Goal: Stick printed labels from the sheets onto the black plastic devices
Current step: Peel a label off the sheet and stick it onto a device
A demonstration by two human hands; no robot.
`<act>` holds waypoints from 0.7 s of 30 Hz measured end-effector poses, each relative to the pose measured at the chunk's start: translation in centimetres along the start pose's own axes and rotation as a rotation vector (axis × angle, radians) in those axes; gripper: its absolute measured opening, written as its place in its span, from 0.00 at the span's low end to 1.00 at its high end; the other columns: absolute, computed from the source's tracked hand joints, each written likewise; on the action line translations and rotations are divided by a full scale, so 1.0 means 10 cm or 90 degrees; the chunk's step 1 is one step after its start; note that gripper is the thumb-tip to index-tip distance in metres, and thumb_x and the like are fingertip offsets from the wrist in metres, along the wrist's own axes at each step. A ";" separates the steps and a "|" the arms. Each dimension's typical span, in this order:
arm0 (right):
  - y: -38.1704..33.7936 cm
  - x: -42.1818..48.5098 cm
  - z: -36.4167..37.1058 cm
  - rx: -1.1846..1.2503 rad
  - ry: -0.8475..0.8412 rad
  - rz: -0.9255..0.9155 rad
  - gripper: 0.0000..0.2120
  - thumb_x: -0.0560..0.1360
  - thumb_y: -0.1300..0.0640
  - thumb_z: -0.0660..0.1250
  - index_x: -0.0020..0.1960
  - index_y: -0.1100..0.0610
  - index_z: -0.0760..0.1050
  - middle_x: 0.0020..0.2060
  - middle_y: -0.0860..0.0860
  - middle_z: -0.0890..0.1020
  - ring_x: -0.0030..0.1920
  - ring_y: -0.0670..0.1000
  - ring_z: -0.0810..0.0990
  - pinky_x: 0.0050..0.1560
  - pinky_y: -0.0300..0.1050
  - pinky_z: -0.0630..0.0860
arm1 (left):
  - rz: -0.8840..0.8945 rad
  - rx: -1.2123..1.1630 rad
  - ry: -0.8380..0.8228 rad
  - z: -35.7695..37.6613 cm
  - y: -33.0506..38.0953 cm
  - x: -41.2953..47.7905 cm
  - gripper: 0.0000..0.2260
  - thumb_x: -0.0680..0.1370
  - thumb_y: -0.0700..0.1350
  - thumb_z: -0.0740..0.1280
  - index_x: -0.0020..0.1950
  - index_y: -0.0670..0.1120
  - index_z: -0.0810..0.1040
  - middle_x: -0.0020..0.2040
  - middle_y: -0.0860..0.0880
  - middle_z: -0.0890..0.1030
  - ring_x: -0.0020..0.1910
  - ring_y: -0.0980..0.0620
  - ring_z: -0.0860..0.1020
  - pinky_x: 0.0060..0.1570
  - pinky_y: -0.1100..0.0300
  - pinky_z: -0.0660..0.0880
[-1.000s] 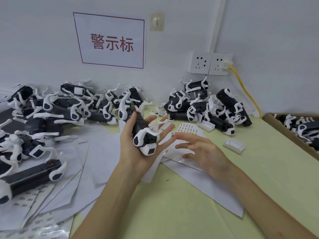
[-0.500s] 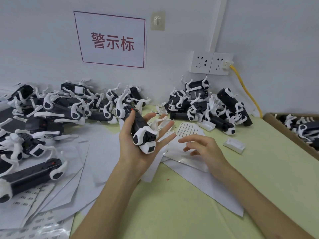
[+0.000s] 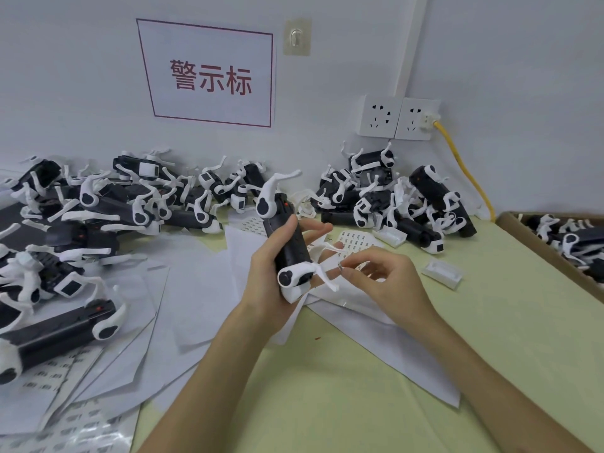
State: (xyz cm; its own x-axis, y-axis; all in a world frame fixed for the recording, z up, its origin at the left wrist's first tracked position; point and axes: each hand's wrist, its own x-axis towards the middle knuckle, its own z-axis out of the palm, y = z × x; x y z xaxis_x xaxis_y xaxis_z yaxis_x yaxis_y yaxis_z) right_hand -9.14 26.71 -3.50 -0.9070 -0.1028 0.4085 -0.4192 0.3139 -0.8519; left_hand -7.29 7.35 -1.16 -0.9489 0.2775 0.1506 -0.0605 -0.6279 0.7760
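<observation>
Centre of frame: the left hand [image 3: 271,282] grips a black plastic device with white curved arms [image 3: 287,250], fingers and thumb wrapped round its dark body, holding it near upright above the pale green table [image 3: 359,387]. One white arm rises at the device's top end, and another juts right from its lower end. Just right of centre, the right hand [image 3: 389,282] pinches a small pale label [image 3: 341,266] between thumb and forefinger (its print is too small to read), the remaining fingers loosely curled. The pinching fingertips lie just beside the device's lower white arm, so the two hands are close together, though contact cannot be confirmed. Behind the hands lies a white sheet of printed labels [image 3: 356,240]. More loose white sheets [image 3: 130,322] spread over the lower left of the table. A heap of black-and-white devices [image 3: 98,207] fills the left side, and a second heap [image 3: 392,197] sits against the wall right of centre. A small white plastic piece [image 3: 441,273] lies near the right hand. At the right edge, a brown cardboard box [image 3: 523,230] holds further devices. Upper wall: a white sign with red characters [image 3: 209,76], twin white sockets [image 3: 398,117] and a yellow cable [image 3: 464,168].
</observation>
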 end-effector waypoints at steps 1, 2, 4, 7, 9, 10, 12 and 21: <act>0.00 0.00 0.00 -0.003 -0.003 0.001 0.07 0.74 0.63 0.76 0.45 0.50 0.86 0.43 0.45 0.86 0.41 0.53 0.81 0.45 0.45 0.77 | 0.002 0.007 0.000 0.01 0.00 0.00 0.15 0.77 0.56 0.68 0.51 0.45 0.84 0.70 0.39 0.77 0.69 0.34 0.75 0.67 0.30 0.71; 0.01 0.00 0.00 -0.008 -0.007 0.002 0.07 0.73 0.63 0.76 0.45 0.50 0.85 0.43 0.44 0.86 0.41 0.53 0.81 0.45 0.45 0.77 | 0.002 0.016 -0.002 0.01 0.00 -0.01 0.15 0.77 0.56 0.68 0.51 0.45 0.84 0.70 0.38 0.76 0.69 0.35 0.76 0.67 0.31 0.71; 0.01 0.00 0.00 -0.024 -0.010 0.002 0.08 0.73 0.63 0.77 0.44 0.50 0.85 0.42 0.44 0.86 0.40 0.52 0.81 0.44 0.44 0.77 | 0.002 0.034 -0.005 0.02 0.00 -0.02 0.15 0.78 0.55 0.67 0.52 0.45 0.84 0.72 0.37 0.74 0.68 0.37 0.77 0.67 0.32 0.72; 0.03 0.00 0.01 -0.053 -0.008 -0.002 0.09 0.72 0.63 0.78 0.41 0.49 0.85 0.41 0.43 0.85 0.38 0.50 0.80 0.43 0.40 0.76 | -0.001 0.038 -0.003 0.06 -0.01 -0.03 0.14 0.78 0.53 0.67 0.52 0.44 0.84 0.72 0.37 0.73 0.66 0.38 0.79 0.66 0.36 0.74; 0.04 0.00 0.00 -0.068 -0.004 -0.007 0.09 0.71 0.63 0.78 0.40 0.49 0.84 0.41 0.42 0.85 0.38 0.49 0.79 0.42 0.38 0.75 | -0.002 0.045 0.004 0.08 -0.02 -0.03 0.14 0.78 0.53 0.66 0.51 0.44 0.84 0.72 0.37 0.73 0.66 0.39 0.79 0.66 0.38 0.75; 0.04 0.00 0.00 -0.079 -0.002 -0.013 0.09 0.71 0.63 0.78 0.40 0.49 0.84 0.40 0.42 0.85 0.37 0.48 0.79 0.41 0.37 0.74 | -0.003 0.050 0.012 0.09 -0.02 -0.03 0.14 0.78 0.53 0.66 0.51 0.44 0.84 0.71 0.37 0.73 0.66 0.40 0.79 0.66 0.39 0.75; 0.04 -0.01 0.01 -0.105 0.004 -0.034 0.09 0.71 0.62 0.78 0.40 0.50 0.83 0.39 0.41 0.84 0.36 0.47 0.78 0.40 0.35 0.73 | -0.006 0.062 0.028 0.09 -0.03 -0.02 0.14 0.76 0.54 0.68 0.51 0.44 0.83 0.70 0.38 0.75 0.65 0.42 0.80 0.66 0.41 0.76; -0.04 0.07 -0.12 0.067 0.076 0.029 0.05 0.74 0.64 0.74 0.43 0.56 0.83 0.37 0.48 0.85 0.34 0.48 0.80 0.40 0.43 0.78 | -0.042 0.170 0.116 0.02 -0.07 0.04 0.23 0.66 0.57 0.81 0.48 0.43 0.79 0.40 0.45 0.83 0.47 0.45 0.85 0.43 0.58 0.81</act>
State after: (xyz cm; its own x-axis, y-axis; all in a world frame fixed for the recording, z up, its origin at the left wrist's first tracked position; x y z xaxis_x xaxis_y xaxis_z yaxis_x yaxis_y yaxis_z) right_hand -9.51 27.66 -2.45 -0.9167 0.0243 0.3989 -0.3850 0.2143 -0.8977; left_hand -7.58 8.08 -1.54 -0.9870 0.1610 0.0007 -0.0635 -0.3930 0.9173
